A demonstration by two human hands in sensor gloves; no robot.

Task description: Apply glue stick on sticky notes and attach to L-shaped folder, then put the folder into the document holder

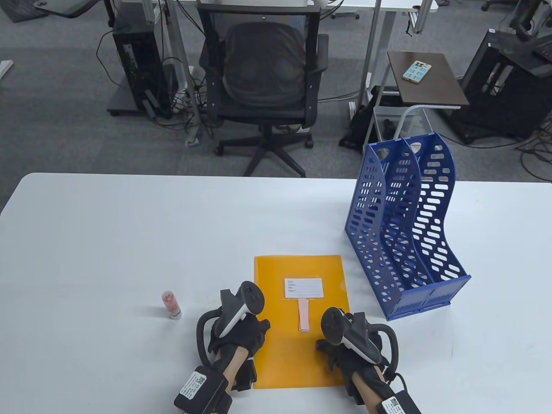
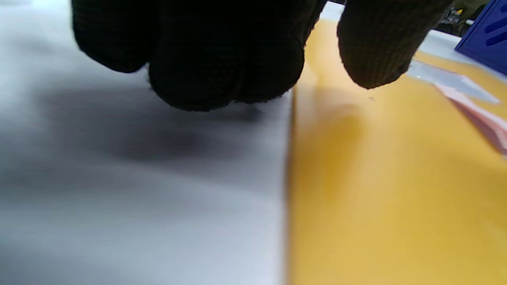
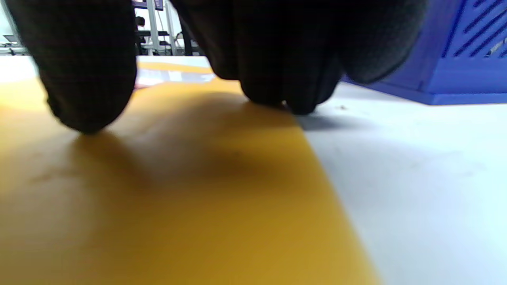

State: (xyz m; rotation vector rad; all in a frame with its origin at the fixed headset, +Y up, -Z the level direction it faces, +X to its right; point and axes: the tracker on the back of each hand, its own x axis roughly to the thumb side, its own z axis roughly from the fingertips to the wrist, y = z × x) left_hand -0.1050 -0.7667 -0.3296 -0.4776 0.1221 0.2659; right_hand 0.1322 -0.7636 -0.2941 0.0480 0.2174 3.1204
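Observation:
An orange L-shaped folder (image 1: 282, 358) lies flat near the table's front edge. It carries a white label (image 1: 303, 287) and, below it, a pink sticky note strip (image 1: 304, 315). My left hand (image 1: 258, 331) sits at the folder's left edge. In the left wrist view its fingers (image 2: 222, 75) touch the table beside that edge and the thumb (image 2: 376, 51) hovers over the folder (image 2: 388, 190). My right hand (image 1: 328, 345) is at the right edge, with its thumb (image 3: 87, 87) down on the folder (image 3: 158, 206) and its fingertips (image 3: 285, 91) at the border. The glue stick (image 1: 171, 305) stands at the left.
A blue two-slot document holder (image 1: 405, 228) stands upright at the right of the folder, its open side facing the front. The white table (image 1: 129, 241) stretches left and back. An office chair (image 1: 265, 82) stands beyond the far edge.

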